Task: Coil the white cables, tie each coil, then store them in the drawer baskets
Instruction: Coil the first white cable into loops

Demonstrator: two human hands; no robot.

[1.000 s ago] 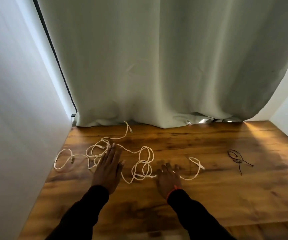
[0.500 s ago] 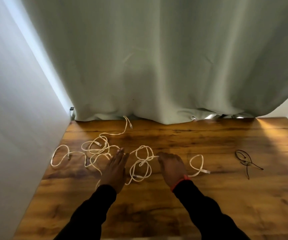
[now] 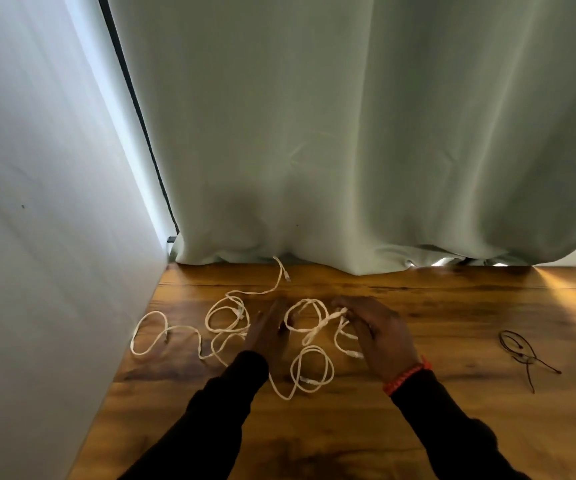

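Head view. Right hand (image 3: 378, 336): fingers curled over a strand of the white cables (image 3: 309, 327) at frame centre, pinching it where it bunches near the fingertips; hand is palm-down, wrist lower right of centre, orange bracelet (image 3: 405, 375) at the cuff. Left hand (image 3: 268, 332): fingers straight and together, laid flat on the tangle just left of centre, gripping nothing.

White cables: loose, uncoiled, sprawled on the wooden tabletop (image 3: 453, 410) from left of centre to centre. One open loop lies at the far left near the wall (image 3: 37, 237); several overlapping loops sit just left of the left hand; one round loop lies between the two forearms, lower centre. One free end with a plug points up toward the curtain (image 3: 349, 133) hem, upper centre of the table.

Surroundings: dark thin ties (image 3: 520, 349) lie in a small tangle at right of frame, well apart from the cables. The grey-green curtain hangs along the whole back edge of the table. Dark sleeves (image 3: 210, 420) cover both forearms; the left sleeve overlies part of the cable run.
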